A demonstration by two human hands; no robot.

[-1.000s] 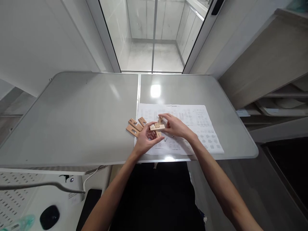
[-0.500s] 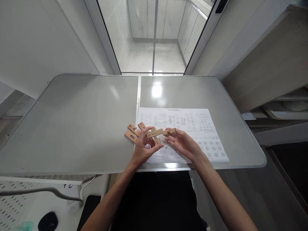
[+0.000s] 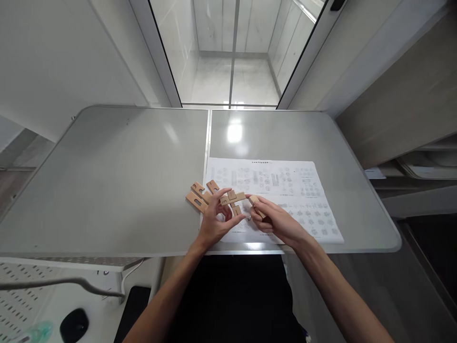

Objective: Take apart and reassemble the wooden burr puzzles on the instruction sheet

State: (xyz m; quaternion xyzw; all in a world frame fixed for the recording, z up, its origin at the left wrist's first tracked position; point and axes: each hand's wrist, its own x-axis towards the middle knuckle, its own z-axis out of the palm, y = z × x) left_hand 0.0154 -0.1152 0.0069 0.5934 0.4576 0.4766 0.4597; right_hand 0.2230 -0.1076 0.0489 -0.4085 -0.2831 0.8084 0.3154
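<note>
My left hand (image 3: 216, 221) is closed around several joined wooden puzzle pieces (image 3: 231, 198), held above the paper with numbers marked on their faces. Between the thumb and fingers of my right hand (image 3: 274, 218) is a single wooden puzzle piece (image 3: 254, 200), its lower part covered by the fingers. A small gap separates it from the joined pieces. Left of my left hand, flat notched wooden pieces (image 3: 195, 201) lie on the table, partly hidden behind that hand. Beneath both hands spreads a printed instruction sheet (image 3: 303, 190) with rows of small diagrams.
The grey folding table (image 3: 117, 190) has a metal seam down its middle. At its far side stands a framed glass door (image 3: 233, 71). A lower white surface at the left bears a black computer mouse (image 3: 74, 325) and a cable (image 3: 71, 282). Shelves (image 3: 428, 164) stand at the right.
My right hand has turned and drawn slightly right, its fingers now curled around its wooden piece, which is tilted differently. My left hand keeps its grip on the joined pieces. The view has shifted slightly.
</note>
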